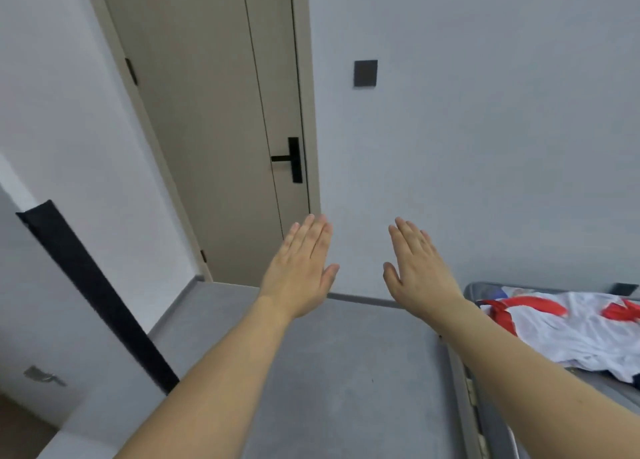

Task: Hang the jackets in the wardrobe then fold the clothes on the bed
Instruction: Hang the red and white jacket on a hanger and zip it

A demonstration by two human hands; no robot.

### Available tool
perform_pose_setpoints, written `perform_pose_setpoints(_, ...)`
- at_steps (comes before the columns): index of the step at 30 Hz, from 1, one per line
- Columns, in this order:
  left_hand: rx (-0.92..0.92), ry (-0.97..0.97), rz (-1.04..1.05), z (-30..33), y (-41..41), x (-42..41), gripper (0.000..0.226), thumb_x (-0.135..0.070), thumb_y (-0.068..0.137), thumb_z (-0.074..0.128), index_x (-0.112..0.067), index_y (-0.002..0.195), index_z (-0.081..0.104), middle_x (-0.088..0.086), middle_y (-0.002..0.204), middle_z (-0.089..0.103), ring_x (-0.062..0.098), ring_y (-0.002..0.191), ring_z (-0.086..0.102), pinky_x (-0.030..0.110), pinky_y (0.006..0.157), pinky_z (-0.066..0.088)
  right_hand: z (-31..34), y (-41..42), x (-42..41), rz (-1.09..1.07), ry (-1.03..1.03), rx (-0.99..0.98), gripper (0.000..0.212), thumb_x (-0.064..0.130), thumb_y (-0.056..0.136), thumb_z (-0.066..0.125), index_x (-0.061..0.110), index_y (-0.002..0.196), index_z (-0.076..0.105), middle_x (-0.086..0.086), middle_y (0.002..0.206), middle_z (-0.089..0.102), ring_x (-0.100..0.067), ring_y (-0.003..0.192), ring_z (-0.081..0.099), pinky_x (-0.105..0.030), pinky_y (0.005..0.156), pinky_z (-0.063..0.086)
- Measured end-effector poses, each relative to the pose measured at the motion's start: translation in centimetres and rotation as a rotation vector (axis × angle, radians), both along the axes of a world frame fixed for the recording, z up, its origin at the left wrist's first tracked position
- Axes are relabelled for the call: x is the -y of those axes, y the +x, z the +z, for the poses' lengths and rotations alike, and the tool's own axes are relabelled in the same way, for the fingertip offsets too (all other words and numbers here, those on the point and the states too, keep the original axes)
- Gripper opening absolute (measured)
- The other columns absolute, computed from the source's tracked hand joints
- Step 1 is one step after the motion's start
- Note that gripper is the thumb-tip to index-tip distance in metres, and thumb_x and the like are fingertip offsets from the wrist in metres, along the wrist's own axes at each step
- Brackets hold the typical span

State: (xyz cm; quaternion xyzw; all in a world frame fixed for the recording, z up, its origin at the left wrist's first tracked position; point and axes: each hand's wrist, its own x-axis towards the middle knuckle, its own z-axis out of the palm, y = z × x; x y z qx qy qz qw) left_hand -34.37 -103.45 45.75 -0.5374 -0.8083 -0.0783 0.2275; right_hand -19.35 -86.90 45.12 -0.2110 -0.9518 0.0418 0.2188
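Two bare forearms reach forward from the bottom of the view over a grey floor (pixel 346 372). The left hand (pixel 301 268) and the right hand (pixel 417 268) are both held up flat, backs toward the camera, fingers straight and close together, thumbs out toward each other, holding nothing. A gap of bare wall shows between them; they do not touch.

At the right, just beside the right forearm, runs the grey edge of the bed (pixel 460 372). On it lie the clothes (pixel 575 330): a crumpled white garment with red patches and bands, spread loosely and unfolded, with a bit of dark fabric at its near corner.

At the left a black strip (pixel 93 285) slants down along a pale panel, its lower end meeting the left forearm.

The floor between strip and bed is open up to the far skirting. Beyond it stands a closed beige door (pixel 214 129) with a black handle (pixel 292 159), and on the pale wall to its right a dark square switch (pixel 365 73).
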Motion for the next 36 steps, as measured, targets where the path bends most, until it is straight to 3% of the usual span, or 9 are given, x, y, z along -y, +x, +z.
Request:
perform_pose_setpoints(8,0.033,-0.09,-0.156,-3.9,-4.9,-15.5,0.068,-0.043,0.103,0.027,-0.005,0.155,0.008,0.009,0.164,0.003,0.023,0.151,-0.004,0.035,0.121,-0.011,-5.4,-0.8,-13.2,-0.187,-0.154,0.074,0.064,0.031,0.101,0.033,0.009,0.155,0.007,-0.007,0.163,-0.002,-0.02,0.15,-0.002,-0.029,0.117,-0.008)
perform_pose_setpoints(15,0.114,-0.171,-0.269,-7.5,-8.0,-32.8,0.069,-0.043,0.102,0.025,-0.006,0.155,0.002,0.009,0.164,-0.002,0.023,0.151,-0.008,0.035,0.12,-0.014,-8.3,0.6,-25.9,-0.442,-0.342,0.051,0.061,0.01,0.092,0.049,-0.003,0.148,0.028,-0.02,0.158,0.019,-0.03,0.147,0.017,-0.034,0.119,0.008)
perform_pose_setpoints(19,0.168,-0.253,-0.349,-10.6,-4.9,-42.1,0.07,-0.041,0.102,0.03,-0.005,0.155,0.002,0.01,0.164,-0.002,0.024,0.151,-0.006,0.035,0.119,-0.014,-11.2,4.9,-32.5,-0.598,-0.454,0.041,0.057,0.006,0.089,0.052,-0.007,0.142,0.035,-0.022,0.153,0.028,-0.032,0.144,0.022,-0.034,0.116,0.013)
perform_pose_setpoints(27,0.107,-0.517,-0.439,-17.6,4.5,-61.0,0.068,-0.039,0.101,0.03,-0.011,0.156,0.001,0.009,0.164,-0.004,0.025,0.151,-0.005,0.04,0.12,-0.008,-20.0,16.4,-47.5,-0.936,-0.881,0.011,0.065,0.012,0.094,0.047,-0.002,0.15,0.019,-0.017,0.159,0.016,-0.026,0.147,0.014,-0.033,0.117,0.014)
perform_pose_setpoints(30,0.161,-0.621,-0.465,-21.0,7.7,-68.5,0.066,-0.037,0.101,0.034,-0.013,0.156,0.005,0.008,0.164,0.001,0.024,0.151,0.0,0.04,0.122,-0.003,-23.9,19.9,-53.4,-1.074,-1.019,-0.064,0.053,0.01,0.092,0.048,-0.006,0.14,0.031,-0.016,0.147,0.035,-0.03,0.133,0.034,-0.034,0.101,0.03)
perform_pose_setpoints(33,0.332,-0.719,-0.501,-25.5,11.1,-75.9,0.063,-0.032,0.098,0.04,-0.015,0.154,0.016,0.007,0.162,0.016,0.023,0.148,0.016,0.04,0.122,0.012,-28.2,22.4,-59.4,-1.23,-1.217,-0.184,0.063,0.017,0.092,0.048,0.004,0.149,0.024,-0.011,0.147,0.037,-0.03,0.124,0.047,-0.04,0.102,0.04)
perform_pose_setpoints(36,0.507,-0.822,-0.532,-32.9,14.9,-83.0,0.061,-0.028,0.093,0.046,-0.016,0.15,0.028,0.004,0.157,0.028,0.024,0.141,0.03,0.039,0.115,0.027,-34.0,24.2,-64.8,-1.371,-1.319,-0.324,0.052,0.016,0.089,0.048,0.004,0.139,0.038,-0.012,0.119,0.053,-0.028,0.093,0.059,-0.037,0.076,0.047)
